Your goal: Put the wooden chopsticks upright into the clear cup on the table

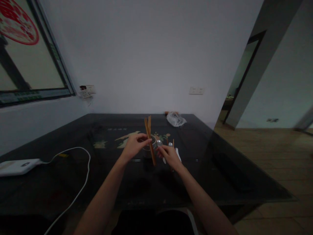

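My left hand (134,146) is closed in a pinch on a bundle of wooden chopsticks (149,138), which stands nearly upright above the dark table (220,169). Just behind the chopsticks sits a small glass cup (149,149). My right hand (169,155) lies to the right of the cup, fingers curled around utensils: a metal spoon (159,143) shows by the fingertips, and a white handle (178,154) and an orange stick tip (173,142) stick out beside the hand.
A white power bank (17,166) with a white cable (83,169) lies at the left of the table. A crumpled clear plastic bag (176,119) sits at the far edge by the wall. The wooden floor and a doorway lie to the right.
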Available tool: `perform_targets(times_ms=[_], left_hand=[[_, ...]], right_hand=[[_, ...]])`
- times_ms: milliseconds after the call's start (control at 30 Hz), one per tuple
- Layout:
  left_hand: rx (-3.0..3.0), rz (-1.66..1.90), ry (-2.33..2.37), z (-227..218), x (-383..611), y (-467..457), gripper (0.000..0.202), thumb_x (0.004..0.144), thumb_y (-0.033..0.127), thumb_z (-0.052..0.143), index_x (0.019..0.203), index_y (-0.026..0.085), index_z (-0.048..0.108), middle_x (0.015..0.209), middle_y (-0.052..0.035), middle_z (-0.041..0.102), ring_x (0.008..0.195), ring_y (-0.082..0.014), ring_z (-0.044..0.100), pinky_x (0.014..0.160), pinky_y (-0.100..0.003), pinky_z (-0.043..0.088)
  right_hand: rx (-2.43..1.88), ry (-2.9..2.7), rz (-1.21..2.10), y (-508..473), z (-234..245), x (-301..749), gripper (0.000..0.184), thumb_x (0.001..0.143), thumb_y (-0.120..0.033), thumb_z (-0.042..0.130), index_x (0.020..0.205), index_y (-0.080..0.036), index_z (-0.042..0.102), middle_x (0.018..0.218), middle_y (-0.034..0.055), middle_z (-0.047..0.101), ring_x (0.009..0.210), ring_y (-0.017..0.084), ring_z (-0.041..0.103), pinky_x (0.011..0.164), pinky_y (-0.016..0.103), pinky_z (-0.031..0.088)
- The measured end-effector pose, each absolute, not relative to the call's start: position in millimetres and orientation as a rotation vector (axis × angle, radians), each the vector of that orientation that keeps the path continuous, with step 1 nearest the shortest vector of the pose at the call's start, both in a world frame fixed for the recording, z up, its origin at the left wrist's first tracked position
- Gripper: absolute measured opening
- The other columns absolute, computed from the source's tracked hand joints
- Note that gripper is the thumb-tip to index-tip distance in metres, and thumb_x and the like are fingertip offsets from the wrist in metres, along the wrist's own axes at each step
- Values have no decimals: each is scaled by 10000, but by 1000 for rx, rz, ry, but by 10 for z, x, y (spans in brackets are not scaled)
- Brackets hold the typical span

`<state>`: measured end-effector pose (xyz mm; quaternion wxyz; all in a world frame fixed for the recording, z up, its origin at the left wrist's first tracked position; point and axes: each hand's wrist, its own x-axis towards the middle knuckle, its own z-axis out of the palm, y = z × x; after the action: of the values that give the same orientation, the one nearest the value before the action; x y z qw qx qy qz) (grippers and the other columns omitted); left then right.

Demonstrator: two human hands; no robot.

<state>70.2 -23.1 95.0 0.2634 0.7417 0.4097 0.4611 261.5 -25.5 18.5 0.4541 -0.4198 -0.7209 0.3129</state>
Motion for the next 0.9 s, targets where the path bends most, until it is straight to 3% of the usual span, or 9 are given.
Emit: perform_targets(times_ms=[167,267,367,533,700,900], left_hand=[[1967,1382,1185,1174,546,-313,246,703,379,687,744,137,686,718,-44,702,647,-158,638,591,-243,506],[1928,1505,1183,1393,454,-351,240,696,369,695,762,139,681,743,-43,706,671,-154,645,631,-249,526],[1923,1641,1188,1627,384,-325,247,696,376,693,780,143,680,779,-44,712,725,-159,652,692,-264,537],[2004,1651,1183,1841,364,-41,294,696,406,684,796,130,677,797,-50,711,750,-163,651,722,-277,532],[2096,1463,1231,1663,429,387,264,689,381,678,762,128,682,755,-59,708,703,-165,643,674,-262,506],[2134,1295,1301,1281,444,670,263,685,401,659,725,143,687,730,-60,709,686,-177,638,643,-260,474]], right_hand=[[-1161,-1695,711,-130,-24,2635,195,847,-242,511,963,-157,643,764,27,646,689,146,619,640,255,487],[-1198,-1663,734,-43,-192,2582,433,736,-158,625,1164,-159,560,955,70,636,867,181,622,735,299,509],[-1224,-1635,819,42,-308,2507,676,646,-168,723,1273,-194,473,1113,100,597,1000,224,598,802,359,514],[-1131,-1645,910,151,-305,2403,818,567,-173,790,1297,-196,422,1242,128,555,1157,269,538,938,418,461],[-1065,-1624,952,189,-243,2283,849,519,-171,813,1271,-166,420,1255,131,560,1173,253,535,1020,406,399],[-1109,-1630,917,187,-256,2194,886,505,-213,823,1283,-167,401,1281,141,545,1194,264,516,1008,406,404]])
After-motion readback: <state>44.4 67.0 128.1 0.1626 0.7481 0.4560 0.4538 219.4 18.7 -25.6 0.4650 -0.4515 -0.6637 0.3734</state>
